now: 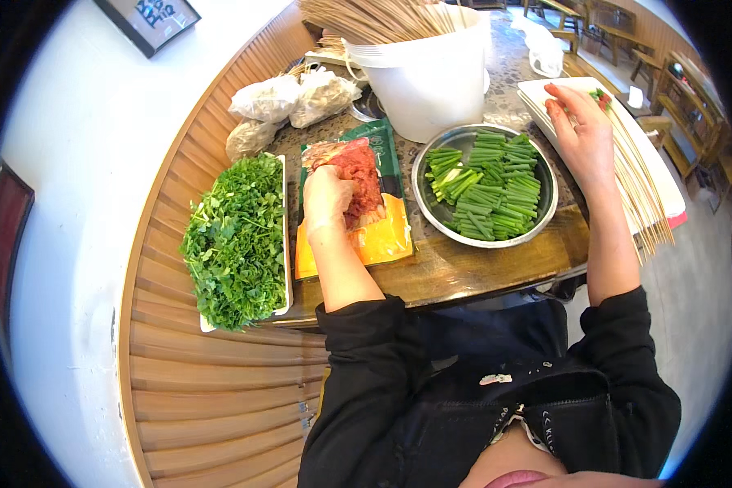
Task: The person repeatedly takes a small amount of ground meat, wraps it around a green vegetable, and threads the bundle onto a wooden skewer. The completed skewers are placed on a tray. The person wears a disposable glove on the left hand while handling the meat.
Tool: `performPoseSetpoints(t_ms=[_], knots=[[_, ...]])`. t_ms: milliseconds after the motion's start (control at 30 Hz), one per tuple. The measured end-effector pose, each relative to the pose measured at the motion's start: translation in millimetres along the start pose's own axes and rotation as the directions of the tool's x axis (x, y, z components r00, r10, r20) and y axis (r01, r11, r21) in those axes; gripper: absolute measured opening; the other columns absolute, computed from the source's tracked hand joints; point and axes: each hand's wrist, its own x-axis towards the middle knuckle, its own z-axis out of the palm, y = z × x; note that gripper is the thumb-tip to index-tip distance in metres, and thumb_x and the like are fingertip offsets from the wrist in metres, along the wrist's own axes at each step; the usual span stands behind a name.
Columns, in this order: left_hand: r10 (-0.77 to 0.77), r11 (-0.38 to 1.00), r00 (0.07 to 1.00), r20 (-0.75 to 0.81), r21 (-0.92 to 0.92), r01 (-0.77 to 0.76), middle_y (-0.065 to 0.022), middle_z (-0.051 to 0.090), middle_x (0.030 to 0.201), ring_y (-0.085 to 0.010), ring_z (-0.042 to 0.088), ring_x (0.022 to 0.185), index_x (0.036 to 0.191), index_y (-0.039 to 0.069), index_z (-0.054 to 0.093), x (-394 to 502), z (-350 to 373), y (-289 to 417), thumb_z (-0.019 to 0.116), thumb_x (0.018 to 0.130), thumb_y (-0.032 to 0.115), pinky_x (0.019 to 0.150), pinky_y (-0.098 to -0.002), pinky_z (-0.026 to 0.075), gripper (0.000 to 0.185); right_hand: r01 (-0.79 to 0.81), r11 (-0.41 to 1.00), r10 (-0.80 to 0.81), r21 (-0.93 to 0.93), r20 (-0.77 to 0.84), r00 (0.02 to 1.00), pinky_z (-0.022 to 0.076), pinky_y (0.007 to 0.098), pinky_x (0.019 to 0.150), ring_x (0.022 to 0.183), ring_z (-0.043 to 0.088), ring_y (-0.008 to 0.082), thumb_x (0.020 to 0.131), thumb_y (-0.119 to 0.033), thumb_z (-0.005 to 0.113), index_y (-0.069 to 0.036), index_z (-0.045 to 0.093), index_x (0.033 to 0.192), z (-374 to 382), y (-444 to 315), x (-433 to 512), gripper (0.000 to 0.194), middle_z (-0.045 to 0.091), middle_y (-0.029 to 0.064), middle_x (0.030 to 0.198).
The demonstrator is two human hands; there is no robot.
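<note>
My left hand is down at the raw red meat, its fingertips hidden against it. The meat lies on a green, black and orange plastic package. With fingers apart and red residue on the tips, my right hand hovers over a white tray. Several bamboo skewers lie lengthwise on this tray, their ends jutting past the near edge. A skewer end by my fingers carries green and red pieces. Between my hands, a steel bowl holds cut green stalks.
Chopped leafy herbs heap over a white tray at the left. Behind stand a white bucket of skewers and several filled plastic bags. A wooden slatted panel curves along the left. A white plastic bag sits far back.
</note>
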Motion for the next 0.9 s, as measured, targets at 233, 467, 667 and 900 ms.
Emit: performPoseSetpoints(t_ms=[233, 467, 667, 900], knots=[[0.027, 0.999, 1.0, -0.01, 0.035, -0.027, -0.0231, 0.063, 0.076, -0.0352, 0.062, 0.072, 0.074, -0.003, 0.066, 3, 15, 10, 0.07, 0.063, 0.025, 0.069, -0.04, 0.048, 0.03, -0.119, 0.989, 0.128, 0.084, -0.113, 0.985, 0.0483, 0.0283, 0.076, 0.083, 0.063, 0.0202, 0.082, -0.003, 0.06, 0.0, 0.066, 0.095, 40, 35, -8, 0.014, 0.066, 0.0118, 0.091], [-0.011, 0.989, 1.0, 0.021, 0.145, 0.008, -0.0243, 0.063, 0.087, -0.0384, 0.062, 0.084, 0.076, -0.003, 0.067, 11, 37, 24, 0.064, 0.065, 0.012, 0.076, -0.0424, 0.049, 0.02, 0.005, 0.993, 0.013, 0.121, -0.151, 0.988, 0.0476, 0.0248, 0.071, 0.077, 0.061, 0.0146, 0.083, -0.002, 0.061, 0.0, 0.066, 0.097, 31, 42, -19, 0.015, 0.065, 0.0093, 0.088], [-0.066, 0.986, 0.997, 0.031, -0.149, 0.07, -0.02, 0.061, 0.069, -0.0289, 0.06, 0.063, 0.072, -0.004, 0.064, 7, 18, 10, 0.058, 0.064, 0.011, 0.062, -0.0371, 0.046, 0.018, -0.001, 0.987, 0.025, 0.163, -0.147, 0.989, 0.0474, 0.0242, 0.069, 0.074, 0.06, 0.0149, 0.082, 0.0, 0.062, 0.001, 0.065, 0.096, 33, 44, -22, 0.015, 0.064, 0.0092, 0.085], [-0.138, 0.367, 0.972, 0.191, -0.902, 0.229, -0.0014, 0.056, 0.074, -0.0128, 0.052, 0.064, 0.086, 0.0, 0.059, -5, -5, -1, 0.057, 0.076, 0.006, 0.06, -0.0253, 0.043, 0.012, -0.011, 0.99, 0.03, 0.14, -0.134, 0.991, 0.0472, 0.0242, 0.066, 0.073, 0.06, 0.0148, 0.082, -0.001, 0.062, 0.0, 0.065, 0.095, 33, 50, -21, 0.014, 0.064, 0.0097, 0.085]])
